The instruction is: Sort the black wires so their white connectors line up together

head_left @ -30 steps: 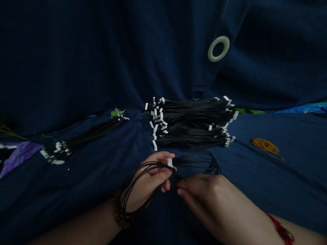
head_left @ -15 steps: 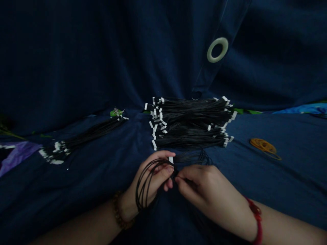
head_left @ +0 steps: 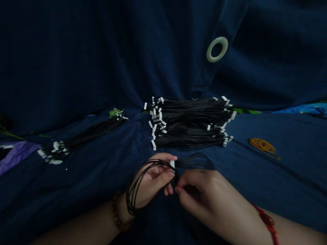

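My left hand (head_left: 153,180) pinches a handful of thin black wires (head_left: 143,177) with white connector ends; the wires loop back over its wrist and forward past a white connector (head_left: 172,164). My right hand (head_left: 201,194) is closed beside it, fingertips pinching the same wires just right of the left thumb. A loop of these wires (head_left: 196,160) arches out ahead of the right hand. Just beyond both hands lies a big stack of black wires with white ends (head_left: 190,123) on the dark blue cloth (head_left: 268,183).
A smaller bundle of black wires (head_left: 81,137) lies at the left. Orange rubber bands (head_left: 264,145) lie at the right. A pale ring eyelet (head_left: 217,49) is set in the blue cloth hanging behind. Purple fabric (head_left: 15,153) shows at the far left.
Both hands stayed close together on the wires. The loop over my left wrist tightened, then widened a little, and my right hand shifted slightly left.
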A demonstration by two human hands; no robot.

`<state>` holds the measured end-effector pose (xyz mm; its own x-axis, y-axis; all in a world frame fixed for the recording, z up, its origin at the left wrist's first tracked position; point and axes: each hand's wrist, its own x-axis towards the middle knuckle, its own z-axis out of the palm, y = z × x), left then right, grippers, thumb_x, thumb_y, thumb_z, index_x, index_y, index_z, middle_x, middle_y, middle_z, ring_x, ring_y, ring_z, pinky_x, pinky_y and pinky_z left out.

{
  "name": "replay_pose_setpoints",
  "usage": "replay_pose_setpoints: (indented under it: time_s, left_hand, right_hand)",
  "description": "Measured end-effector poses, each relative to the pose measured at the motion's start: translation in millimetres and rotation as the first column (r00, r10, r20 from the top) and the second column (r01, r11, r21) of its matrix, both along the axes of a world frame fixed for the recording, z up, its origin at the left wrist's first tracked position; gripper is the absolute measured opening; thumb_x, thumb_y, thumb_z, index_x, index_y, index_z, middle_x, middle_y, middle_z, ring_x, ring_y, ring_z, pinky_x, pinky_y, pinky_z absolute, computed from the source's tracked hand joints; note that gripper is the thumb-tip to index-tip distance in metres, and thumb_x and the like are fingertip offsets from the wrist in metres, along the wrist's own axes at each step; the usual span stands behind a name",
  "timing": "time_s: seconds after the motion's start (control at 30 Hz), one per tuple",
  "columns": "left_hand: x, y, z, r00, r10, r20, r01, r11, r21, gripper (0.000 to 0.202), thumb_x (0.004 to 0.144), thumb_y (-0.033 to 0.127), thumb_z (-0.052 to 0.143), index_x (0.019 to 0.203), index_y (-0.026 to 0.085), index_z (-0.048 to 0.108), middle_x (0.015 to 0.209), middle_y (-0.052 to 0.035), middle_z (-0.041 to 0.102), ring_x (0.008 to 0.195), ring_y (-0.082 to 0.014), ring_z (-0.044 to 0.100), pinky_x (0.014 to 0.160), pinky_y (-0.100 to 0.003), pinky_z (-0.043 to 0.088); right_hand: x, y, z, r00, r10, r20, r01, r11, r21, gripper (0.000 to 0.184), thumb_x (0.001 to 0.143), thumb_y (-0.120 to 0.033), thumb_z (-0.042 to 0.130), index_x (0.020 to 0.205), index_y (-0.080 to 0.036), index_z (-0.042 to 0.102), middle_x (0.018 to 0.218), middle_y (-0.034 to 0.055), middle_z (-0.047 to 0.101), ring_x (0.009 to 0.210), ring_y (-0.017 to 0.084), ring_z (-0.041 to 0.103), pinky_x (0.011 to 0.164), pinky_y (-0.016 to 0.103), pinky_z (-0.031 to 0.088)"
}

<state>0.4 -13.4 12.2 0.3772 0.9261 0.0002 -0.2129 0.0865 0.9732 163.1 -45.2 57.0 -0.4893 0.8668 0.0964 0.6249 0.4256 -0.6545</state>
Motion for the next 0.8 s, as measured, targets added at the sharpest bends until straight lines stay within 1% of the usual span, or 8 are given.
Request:
replay_pose_setpoints:
  time_s: [0.07,0.13,0.3,0.37,0.43,0.53,0.7,0.8]
  left_hand:
    - [-1,0,-1.3,0.999,-0.016,-0.028,0.017,0.999,0.03,0.033,0.075,0.029,0.064,0.105,0.017,0.058,0.063,0.0011,0.057,0.044,-0.0069,0.055,0.041,-0.015,0.044]
    - [-1,0,-1.6,0.999,-0.007,-0.053,0.009,0.999,0.047,0.033,0.075,0.03,0.063,0.105,0.016,0.058,0.061,0.0013,0.057,0.044,-0.0069,0.055,0.042,-0.015,0.045]
    - [1,2,-1.7,0.998,0.041,-0.041,-0.039,0.997,0.062,0.033,0.076,0.029,0.062,0.106,0.016,0.057,0.062,0.0022,0.056,0.045,-0.0066,0.055,0.041,-0.014,0.044]
    - [2,2,-1.1,0.997,0.06,-0.04,-0.057,0.996,0.064,0.032,0.075,0.028,0.063,0.104,0.015,0.058,0.061,0.0027,0.055,0.044,-0.0062,0.054,0.041,-0.014,0.044]
    - [4,3,0.0,0.996,0.089,-0.019,-0.088,0.995,0.048,0.031,0.073,0.027,0.065,0.101,0.014,0.058,0.065,0.002,0.056,0.042,-0.0056,0.054,0.039,-0.014,0.043]
    - [4,2,0.8,0.993,0.119,0.022,-0.119,0.993,0.012,0.031,0.071,0.025,0.066,0.1,0.015,0.058,0.07,0.0011,0.058,0.042,-0.005,0.054,0.037,-0.014,0.041]
    - [0,2,-2.5,0.998,0.067,-0.021,-0.066,0.996,0.059,0.035,0.074,0.029,0.064,0.105,0.015,0.058,0.061,0.0016,0.056,0.044,-0.0073,0.055,0.04,-0.015,0.043]
    - [-2,2,-3.6,0.997,0.067,-0.045,-0.064,0.995,0.078,0.035,0.074,0.03,0.064,0.106,0.016,0.058,0.07,-0.0006,0.059,0.047,-0.0071,0.056,0.042,-0.016,0.045]
  right_hand:
    - [-1,-3,-0.9,0.994,-0.053,0.096,0.047,0.997,0.067,0.014,0.078,-0.012,0.047,0.076,-0.019,0.059,0.073,-0.0004,0.062,0.065,0.013,0.058,0.058,0.023,0.038]
    - [-1,-6,-2.9,0.982,-0.075,0.174,0.054,0.991,0.122,0.013,0.076,-0.011,0.047,0.076,-0.019,0.058,0.072,0.0011,0.061,0.062,0.015,0.057,0.056,0.025,0.037]
    - [-3,-9,-6.8,0.969,-0.096,0.227,0.062,0.986,0.155,0.014,0.074,-0.01,0.046,0.073,-0.018,0.057,0.07,0.0022,0.06,0.06,0.016,0.057,0.054,0.027,0.035]
    - [-3,-10,-6.5,0.972,-0.094,0.213,0.061,0.986,0.155,0.014,0.076,-0.011,0.045,0.074,-0.019,0.057,0.07,0.0018,0.06,0.059,0.016,0.057,0.053,0.027,0.035]
    - [-3,-10,-5.5,0.981,-0.074,0.181,0.051,0.99,0.128,0.015,0.077,-0.011,0.044,0.077,-0.019,0.057,0.072,0.0015,0.06,0.061,0.015,0.057,0.053,0.026,0.035]
    - [-1,-8,-5.0,0.991,-0.046,0.129,0.036,0.996,0.078,0.016,0.079,-0.011,0.043,0.081,-0.018,0.057,0.076,0.0016,0.061,0.066,0.015,0.058,0.057,0.025,0.038]
    - [1,-1,-7.4,0.999,-0.029,0.044,0.028,0.999,0.024,0.016,0.085,-0.016,0.044,0.082,-0.019,0.06,0.079,0.0007,0.063,0.072,0.014,0.059,0.066,0.024,0.041]
    - [0,1,-6.4,0.999,-0.013,-0.035,0.012,1.0,-0.006,0.014,0.085,-0.017,0.048,0.083,-0.021,0.062,0.082,-0.0012,0.065,0.076,0.012,0.06,0.069,0.022,0.04]
